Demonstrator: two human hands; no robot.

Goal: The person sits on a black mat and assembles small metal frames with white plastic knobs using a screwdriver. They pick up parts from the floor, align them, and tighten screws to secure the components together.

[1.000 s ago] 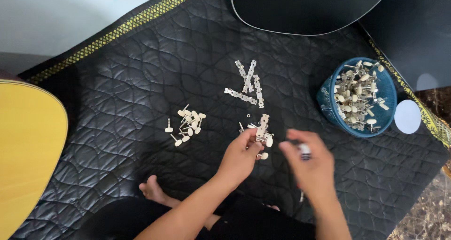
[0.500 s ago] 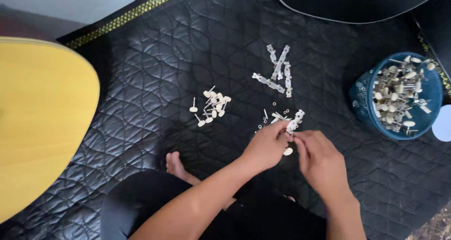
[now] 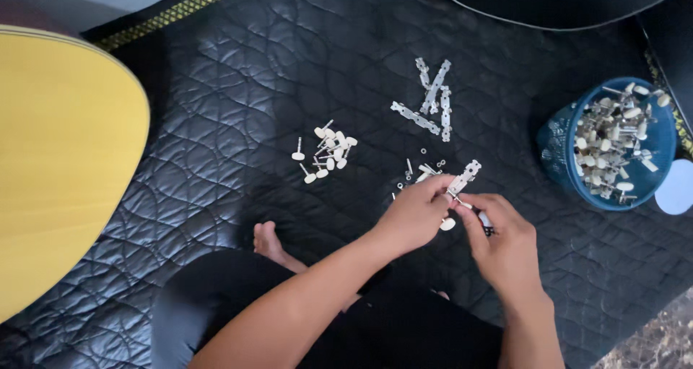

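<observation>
My left hand (image 3: pixel 415 214) pinches a silver tuner plate (image 3: pixel 464 177) with a white knob (image 3: pixel 447 224) hanging under it, held just above the black quilted mat (image 3: pixel 216 109). My right hand (image 3: pixel 502 239) meets it from the right, fingers closed on a small dark-handled tool (image 3: pixel 485 222) touching the same plate. Small screws (image 3: pixel 422 168) lie loose on the mat just beyond my left hand. A heap of white-knobbed pegs (image 3: pixel 326 150) lies to the left, and a few bare metal plates (image 3: pixel 432 102) lie farther off.
A blue basket (image 3: pixel 556 149) full of tuner parts stands at the right, a white disc (image 3: pixel 677 188) beside it. A yellow guitar body (image 3: pixel 58 159) fills the left. A black curved body (image 3: pixel 563 1) lies at the top. My bare foot (image 3: pixel 271 242) rests on the mat.
The view has swung left, so everything sits farther right in frame. My hands have stayed together on the tuner plate, the right one now closer against it.
</observation>
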